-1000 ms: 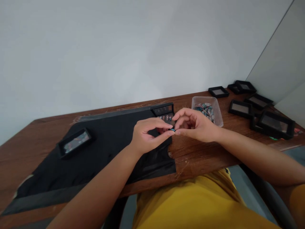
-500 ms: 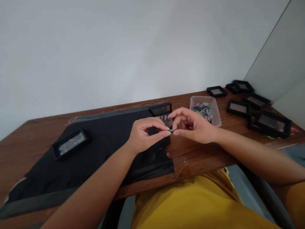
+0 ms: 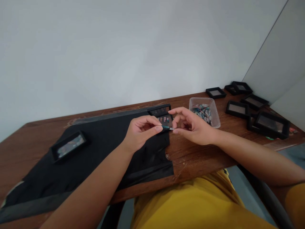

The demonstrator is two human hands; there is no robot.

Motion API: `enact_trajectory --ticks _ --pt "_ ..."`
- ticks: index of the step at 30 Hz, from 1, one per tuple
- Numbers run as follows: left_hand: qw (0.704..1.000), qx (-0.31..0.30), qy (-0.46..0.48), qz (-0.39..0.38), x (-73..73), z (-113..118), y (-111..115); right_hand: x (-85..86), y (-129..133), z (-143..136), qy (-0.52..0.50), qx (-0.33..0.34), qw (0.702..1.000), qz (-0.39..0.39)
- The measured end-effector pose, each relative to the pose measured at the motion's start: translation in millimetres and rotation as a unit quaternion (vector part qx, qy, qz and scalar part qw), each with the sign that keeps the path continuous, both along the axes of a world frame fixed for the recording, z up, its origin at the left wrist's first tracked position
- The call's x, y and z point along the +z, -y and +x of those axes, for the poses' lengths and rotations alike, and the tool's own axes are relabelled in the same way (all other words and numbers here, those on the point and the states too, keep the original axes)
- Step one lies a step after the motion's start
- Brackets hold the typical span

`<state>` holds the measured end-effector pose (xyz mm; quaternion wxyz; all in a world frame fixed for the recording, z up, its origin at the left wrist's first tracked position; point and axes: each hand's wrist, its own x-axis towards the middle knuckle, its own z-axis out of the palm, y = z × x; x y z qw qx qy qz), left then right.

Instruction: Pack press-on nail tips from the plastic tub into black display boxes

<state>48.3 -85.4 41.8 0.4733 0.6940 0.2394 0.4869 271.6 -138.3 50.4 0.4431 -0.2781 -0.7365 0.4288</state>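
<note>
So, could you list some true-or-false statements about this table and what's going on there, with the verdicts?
1. The left hand pinches a small teal piece. True.
2. The clear tub stands on the black cloth. False: it stands on the bare wood.
3. A windowed black case lies on the cloth, at the picture's left. True.
4. The case just beyond the teal piece is shut. False: it stands open.
5. The person's clothing is yellow. True.

One camera, worn on the head, looked forward and steeply down from above the yellow shirt (image 3: 181,203). It faced the pale wall (image 3: 119,57) across the wooden table (image 3: 188,157), wide enough to take in both forearms, with the left hand (image 3: 140,133) and right hand (image 3: 194,127) near mid-view.
</note>
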Motion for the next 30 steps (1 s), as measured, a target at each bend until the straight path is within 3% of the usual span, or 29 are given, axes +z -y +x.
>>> enact_trajectory --ticks 3,6,16,23,30 --pt "0.997 0.065 0.002 -0.03 -2.3 -4 -10 1.6 -1 1 0.005 -0.038 0.999 0.01" --pt "0.991 0.118 -0.057 -0.021 -5.4 -8 -19 3.3 -3 3 0.005 -0.07 0.997 0.016" --pt "0.964 0.139 -0.224 0.031 -9.9 -12 -23 1.6 -3 3 0.033 -0.096 0.993 0.06" --pt "0.945 0.108 -0.3 0.08 -15.8 -10 -23 -0.2 -3 3 0.052 -0.1 0.99 0.085" --pt "0.934 0.007 -0.316 0.169 -17.8 -3 -21 0.3 -2 2 0.037 -0.054 0.996 0.057"
